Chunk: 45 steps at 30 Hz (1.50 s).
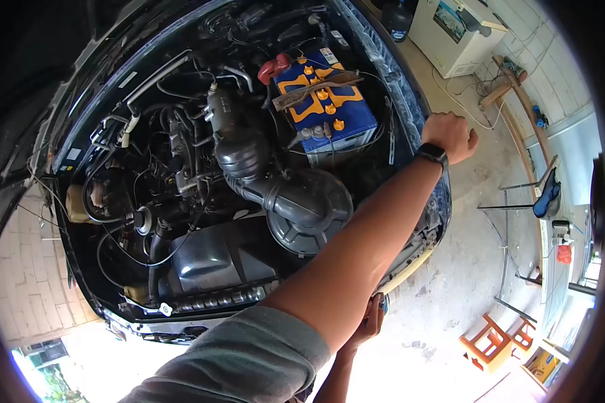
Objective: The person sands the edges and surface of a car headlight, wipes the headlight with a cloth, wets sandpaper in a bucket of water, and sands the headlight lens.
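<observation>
My left hand [448, 136], with a dark watch [433, 154] on the wrist, is closed in a fist at the outer edge of the car's fender [410, 94]. Whatever is inside the fist, if anything, is hidden. Lower down, my right hand [368, 326] has its fingers closed around a small dark-blue thing [384, 303] beside the car's front edge. Only a bit of that thing shows, and my left arm covers part of the view. The battery [359, 119], blue with orange caps, sits in the engine bay left of my left hand.
The open engine bay holds a round black air filter housing [329, 195], an intake duct [242, 158] and hoses. A brown strip [302, 97] crosses the battery top. On the right are a white chest [444, 33], a metal-legged table [507, 208] and an orange stool [487, 346].
</observation>
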Each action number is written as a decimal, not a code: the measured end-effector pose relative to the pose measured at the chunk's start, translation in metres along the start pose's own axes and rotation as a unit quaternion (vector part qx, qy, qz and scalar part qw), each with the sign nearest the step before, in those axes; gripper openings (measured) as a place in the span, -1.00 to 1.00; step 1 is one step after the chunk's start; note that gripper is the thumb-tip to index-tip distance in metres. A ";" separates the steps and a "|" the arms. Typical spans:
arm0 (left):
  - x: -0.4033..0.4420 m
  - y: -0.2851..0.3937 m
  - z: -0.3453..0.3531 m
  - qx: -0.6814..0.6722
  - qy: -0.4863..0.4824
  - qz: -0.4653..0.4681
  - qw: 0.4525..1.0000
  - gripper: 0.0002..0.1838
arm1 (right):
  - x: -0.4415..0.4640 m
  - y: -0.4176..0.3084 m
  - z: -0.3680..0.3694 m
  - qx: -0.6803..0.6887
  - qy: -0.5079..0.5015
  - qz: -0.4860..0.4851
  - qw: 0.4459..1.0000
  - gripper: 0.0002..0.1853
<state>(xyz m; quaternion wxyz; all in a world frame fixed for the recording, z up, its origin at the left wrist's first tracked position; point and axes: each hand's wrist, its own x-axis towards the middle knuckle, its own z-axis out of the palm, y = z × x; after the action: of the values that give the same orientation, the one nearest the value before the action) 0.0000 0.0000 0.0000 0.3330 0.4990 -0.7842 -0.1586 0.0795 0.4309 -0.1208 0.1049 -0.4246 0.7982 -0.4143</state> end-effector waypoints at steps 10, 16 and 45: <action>0.002 0.006 0.005 0.042 0.017 0.012 0.999 -0.45 | 0.056 0.017 -0.001 -0.019 0.045 -0.035 0.998 -0.63; 0.005 -0.001 0.018 0.066 0.065 0.041 0.995 -0.44 | 0.104 0.004 -0.006 0.009 0.032 0.016 0.999 -0.72; 0.023 -0.032 0.026 0.097 0.053 0.191 0.975 -0.30 | 0.045 0.011 -0.002 0.134 0.076 0.028 0.988 -0.62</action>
<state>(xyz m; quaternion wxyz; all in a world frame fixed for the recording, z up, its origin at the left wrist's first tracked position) -0.0024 -0.0376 -0.0293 0.3479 0.3778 -0.8579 0.0115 0.0439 0.4007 -0.1199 0.1115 -0.3519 0.7526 -0.5453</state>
